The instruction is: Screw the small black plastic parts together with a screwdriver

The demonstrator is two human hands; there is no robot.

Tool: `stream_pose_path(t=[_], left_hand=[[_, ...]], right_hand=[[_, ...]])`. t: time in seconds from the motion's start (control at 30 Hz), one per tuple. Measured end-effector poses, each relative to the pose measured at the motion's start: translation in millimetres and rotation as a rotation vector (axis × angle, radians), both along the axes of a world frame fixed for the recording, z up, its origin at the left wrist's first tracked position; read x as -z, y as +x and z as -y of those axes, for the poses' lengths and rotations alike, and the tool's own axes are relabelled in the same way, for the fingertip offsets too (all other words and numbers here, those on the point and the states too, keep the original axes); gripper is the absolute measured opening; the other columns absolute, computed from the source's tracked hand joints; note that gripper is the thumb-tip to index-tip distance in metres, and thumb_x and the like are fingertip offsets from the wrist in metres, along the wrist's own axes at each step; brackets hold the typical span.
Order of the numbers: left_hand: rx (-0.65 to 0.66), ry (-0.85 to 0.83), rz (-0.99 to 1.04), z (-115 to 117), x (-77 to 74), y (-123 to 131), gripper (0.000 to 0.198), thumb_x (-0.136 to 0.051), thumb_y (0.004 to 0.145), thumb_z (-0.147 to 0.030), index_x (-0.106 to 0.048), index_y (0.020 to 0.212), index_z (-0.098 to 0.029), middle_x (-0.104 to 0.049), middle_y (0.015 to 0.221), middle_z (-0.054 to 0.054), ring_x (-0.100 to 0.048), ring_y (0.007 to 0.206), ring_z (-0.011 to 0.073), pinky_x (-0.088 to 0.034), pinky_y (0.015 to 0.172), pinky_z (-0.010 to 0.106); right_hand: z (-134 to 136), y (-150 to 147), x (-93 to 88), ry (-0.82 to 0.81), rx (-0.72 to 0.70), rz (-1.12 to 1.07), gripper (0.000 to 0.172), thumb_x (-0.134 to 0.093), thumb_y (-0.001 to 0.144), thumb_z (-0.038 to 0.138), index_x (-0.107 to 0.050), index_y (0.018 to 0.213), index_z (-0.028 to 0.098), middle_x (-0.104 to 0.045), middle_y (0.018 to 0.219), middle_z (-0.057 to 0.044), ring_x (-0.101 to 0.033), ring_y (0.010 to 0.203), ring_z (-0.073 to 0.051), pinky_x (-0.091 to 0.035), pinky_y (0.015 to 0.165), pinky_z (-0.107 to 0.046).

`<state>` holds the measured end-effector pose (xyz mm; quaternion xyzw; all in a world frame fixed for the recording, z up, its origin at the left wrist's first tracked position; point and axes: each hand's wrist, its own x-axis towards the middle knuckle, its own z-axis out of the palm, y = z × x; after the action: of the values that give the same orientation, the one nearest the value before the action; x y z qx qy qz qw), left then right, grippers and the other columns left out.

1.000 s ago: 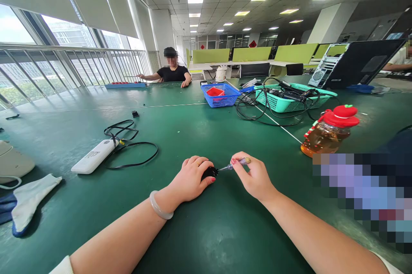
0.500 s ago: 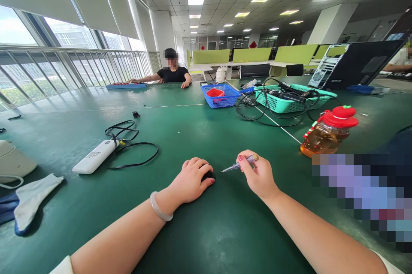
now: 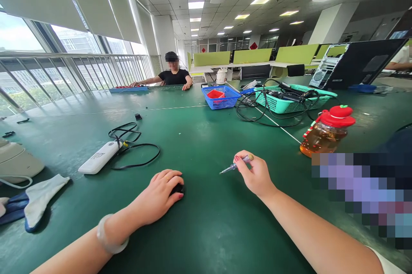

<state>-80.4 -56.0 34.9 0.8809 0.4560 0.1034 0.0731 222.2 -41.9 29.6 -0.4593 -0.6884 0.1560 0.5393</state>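
On the green table (image 3: 199, 231), my left hand (image 3: 161, 197) is closed over a small dark object (image 3: 179, 188). Most of that object is hidden under the palm and fingers, so its kind does not show. To the right, my right hand (image 3: 255, 174) pinches a slim screwdriver (image 3: 236, 166) with a see-through handle. Its metal tip points left and slightly down, apart from the left hand and its object.
A white power strip (image 3: 101, 157) with a black cord lies left, near a glove (image 3: 43, 201). A red-lidded bottle (image 3: 325, 134) stands right. Behind are a blue basket (image 3: 222, 101), a green basket (image 3: 283, 106) with cables, and a seated person (image 3: 174, 77).
My left hand has moved left and a little toward me, taking the small dark object along. My right hand has shifted slightly left with the screwdriver still pinched.
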Motion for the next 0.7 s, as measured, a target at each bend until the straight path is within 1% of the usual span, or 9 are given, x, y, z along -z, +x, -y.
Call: stream_pose_path(t=[0.13,0.23,0.33,0.4,0.47,0.53,0.6,0.7], left_hand=[[-0.125,0.031,-0.052,6,-0.5,-66,0.027,-0.046,0.093,-0.044,-0.064,0.105,-0.028,-0.063,0.130,0.006,-0.055,0.122,0.0249,-0.046,0.104,0.044],[-0.244,0.088,-0.075,5,2.3,-118,0.034,-0.046,0.090,-0.050,-0.066,0.105,-0.027,-0.065,0.127,0.008,-0.059,0.119,0.0282,-0.048,0.103,0.047],[-0.341,0.131,-0.092,5,2.2,-154,0.041,-0.048,0.085,-0.057,-0.067,0.104,-0.026,-0.067,0.126,0.009,-0.061,0.117,0.0318,-0.049,0.101,0.050],[-0.377,0.147,-0.100,6,-0.6,-166,0.042,-0.050,0.084,-0.059,-0.067,0.103,-0.026,-0.067,0.126,0.009,-0.061,0.117,0.0332,-0.050,0.099,0.051],[-0.388,0.159,-0.104,8,-4.4,-169,0.040,-0.052,0.083,-0.059,-0.067,0.099,-0.027,-0.066,0.127,0.006,-0.059,0.118,0.0332,-0.050,0.099,0.052],[-0.371,0.160,-0.101,10,-7.3,-167,0.036,-0.055,0.081,-0.058,-0.067,0.096,-0.027,-0.066,0.127,0.004,-0.058,0.119,0.0326,-0.049,0.101,0.051],[-0.348,0.156,-0.092,14,-8.1,-163,0.033,-0.057,0.081,-0.055,-0.067,0.094,-0.027,-0.068,0.123,0.004,-0.059,0.117,0.0321,-0.049,0.100,0.050],[-0.357,0.148,-0.078,19,-5.8,-159,0.033,-0.054,0.082,-0.052,-0.067,0.100,-0.028,-0.071,0.113,0.005,-0.063,0.111,0.0316,-0.051,0.098,0.049]], right_hand=[[-1,-1,0.5,0.009,0.005,0.008,0.033,-0.046,0.093,0.040,-0.057,0.068,0.021,-0.054,0.058,0.001,-0.051,0.054,-0.013,-0.039,0.049,-0.023],[-2,-1,1.3,0.006,0.008,0.011,0.033,-0.046,0.093,0.039,-0.057,0.068,0.021,-0.054,0.058,0.001,-0.050,0.053,-0.012,-0.039,0.049,-0.023],[-3,-2,1.9,0.004,0.006,0.010,0.033,-0.046,0.093,0.038,-0.056,0.067,0.021,-0.053,0.058,0.001,-0.049,0.053,-0.012,-0.038,0.048,-0.023],[-4,-2,2.3,0.004,0.008,0.008,0.033,-0.047,0.093,0.039,-0.056,0.067,0.021,-0.054,0.058,0.001,-0.050,0.053,-0.012,-0.039,0.049,-0.023],[-4,-1,2.8,0.006,0.016,0.003,0.033,-0.047,0.093,0.039,-0.056,0.067,0.021,-0.055,0.059,0.001,-0.050,0.054,-0.012,-0.039,0.049,-0.023],[-4,-1,3.5,0.008,0.027,-0.002,0.033,-0.047,0.093,0.040,-0.056,0.067,0.021,-0.054,0.059,0.001,-0.050,0.053,-0.012,-0.038,0.048,-0.023],[-5,0,4.3,0.004,0.031,-0.005,0.033,-0.047,0.093,0.041,-0.056,0.068,0.021,-0.054,0.058,0.001,-0.050,0.053,-0.013,-0.037,0.046,-0.023],[-5,0,5.2,-0.006,0.031,-0.005,0.034,-0.047,0.093,0.041,-0.056,0.067,0.021,-0.053,0.057,0.001,-0.050,0.053,-0.013,-0.037,0.045,-0.023]])
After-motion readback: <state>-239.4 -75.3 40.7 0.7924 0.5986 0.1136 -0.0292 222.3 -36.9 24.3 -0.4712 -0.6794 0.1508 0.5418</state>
